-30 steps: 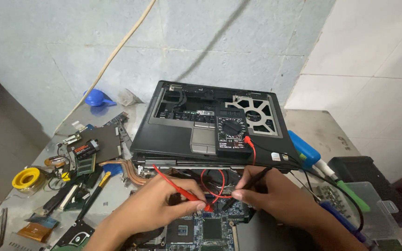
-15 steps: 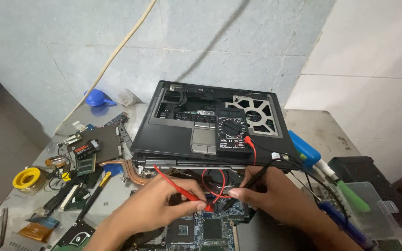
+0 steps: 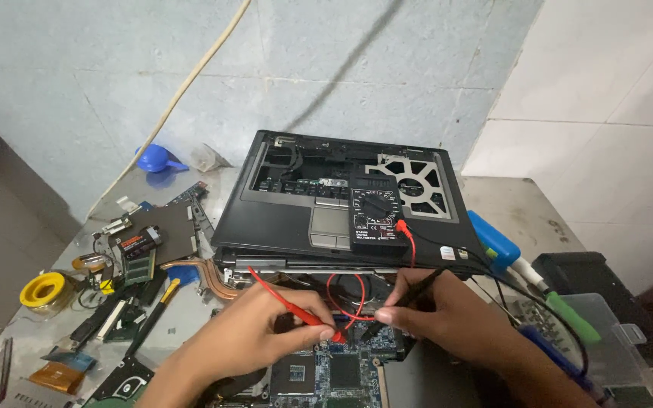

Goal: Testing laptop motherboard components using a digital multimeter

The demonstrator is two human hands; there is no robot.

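Scanning leftward first: one yellow solder spool (image 3: 43, 289) on the table (image 3: 523, 208). Left hand (image 3: 255, 332) pinches one red probe (image 3: 290, 305); right hand (image 3: 447, 317) pinches one black probe (image 3: 410, 291), tips on the circuit board (image 3: 338, 370) between them. Probes look light, stiff, best held mid-shaft; board likely fragile. One multimeter (image 3: 376, 211) sits on the laptop shell (image 3: 281, 219).

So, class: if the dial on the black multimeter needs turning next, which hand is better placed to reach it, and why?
Probably the right hand. It holds the black probe just below the multimeter, on the laptop base. The left hand, pinching the red probe, sits further left.
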